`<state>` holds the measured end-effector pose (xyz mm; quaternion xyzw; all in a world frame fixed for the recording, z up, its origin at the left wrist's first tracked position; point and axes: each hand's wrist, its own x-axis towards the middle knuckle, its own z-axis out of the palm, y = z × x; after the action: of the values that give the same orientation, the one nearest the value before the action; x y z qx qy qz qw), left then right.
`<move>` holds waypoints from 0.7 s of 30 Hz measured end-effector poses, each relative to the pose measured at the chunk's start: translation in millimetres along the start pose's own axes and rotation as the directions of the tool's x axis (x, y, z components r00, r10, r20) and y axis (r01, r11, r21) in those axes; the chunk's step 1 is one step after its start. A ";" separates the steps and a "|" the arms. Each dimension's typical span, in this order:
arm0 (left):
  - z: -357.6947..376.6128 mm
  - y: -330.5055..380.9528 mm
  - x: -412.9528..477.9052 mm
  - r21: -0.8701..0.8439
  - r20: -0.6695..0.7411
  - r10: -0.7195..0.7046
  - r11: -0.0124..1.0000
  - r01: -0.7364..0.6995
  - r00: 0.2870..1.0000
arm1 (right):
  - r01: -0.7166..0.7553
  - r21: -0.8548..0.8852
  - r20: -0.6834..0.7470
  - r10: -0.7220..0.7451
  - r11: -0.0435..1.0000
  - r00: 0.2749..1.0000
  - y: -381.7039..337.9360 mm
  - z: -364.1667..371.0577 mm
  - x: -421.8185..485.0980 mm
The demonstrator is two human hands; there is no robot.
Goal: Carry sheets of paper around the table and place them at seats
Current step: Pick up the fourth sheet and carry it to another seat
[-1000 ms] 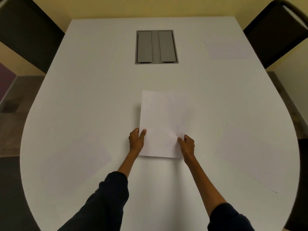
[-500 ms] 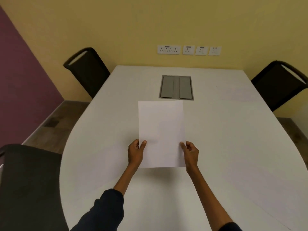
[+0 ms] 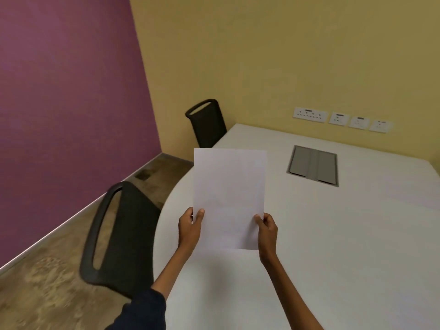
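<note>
I hold a blank white sheet of paper point(image 3: 229, 198) upright above the left part of the white table point(image 3: 333, 234). My left hand point(image 3: 190, 228) pinches its lower left edge with the thumb on the front. My right hand point(image 3: 266, 231) grips its lower right edge. The sheet hangs clear of the tabletop. Another pale sheet point(image 3: 414, 194) lies flat near the table's right edge, faint against the surface.
A black chair point(image 3: 123, 234) stands at the table's near left side, and a second black chair point(image 3: 208, 122) at the far left corner. A grey cable hatch point(image 3: 313, 165) is set into the tabletop. Wall sockets point(image 3: 340, 119) line the yellow wall; a purple wall bounds the left.
The view has swung up and to the left, bringing the purple wall and near left chair into sight. The sheet has risen from the table and stays in both hands.
</note>
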<state>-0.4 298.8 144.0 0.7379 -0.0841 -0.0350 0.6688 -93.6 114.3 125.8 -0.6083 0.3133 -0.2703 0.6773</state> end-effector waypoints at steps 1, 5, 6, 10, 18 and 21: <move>-18.9 -0.2 0.9 -0.009 -0.021 -0.001 1.000 0.001 1.000 | 0.003 -0.007 0.024 -0.003 1.000 1.000 -1.8 16.8 -6.3; -99.2 -4.4 5.8 -0.034 -0.083 0.004 0.999 -0.007 0.997 | 0.011 0.004 0.066 -0.012 1.000 0.998 -5.5 94.2 -39.3; -119.7 -5.1 5.9 -0.047 -0.098 0.010 0.999 -0.014 0.995 | 0.013 0.011 0.073 -0.014 1.000 0.997 -6.0 114.8 -49.7; -207.9 -9.6 8.8 -0.099 -0.166 0.023 0.994 -0.040 0.986 | 0.025 0.015 0.100 -0.026 1.000 0.995 0.1 195.2 -93.5; -362.6 -16.1 22.5 -0.123 -0.242 0.014 0.991 -0.045 0.970 | 0.069 0.010 0.180 -0.069 0.998 0.981 13.6 334.6 -164.4; -402.5 -20.4 37.2 -0.112 -0.286 0.004 0.993 -0.038 0.958 | 0.077 -0.008 0.223 -0.073 0.997 0.972 20.3 377.6 -175.0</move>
<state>103.8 689.2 167.5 0.6941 0.0076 0.0740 0.7160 75.4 494.6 146.3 -0.6516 0.2144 -0.2234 0.6924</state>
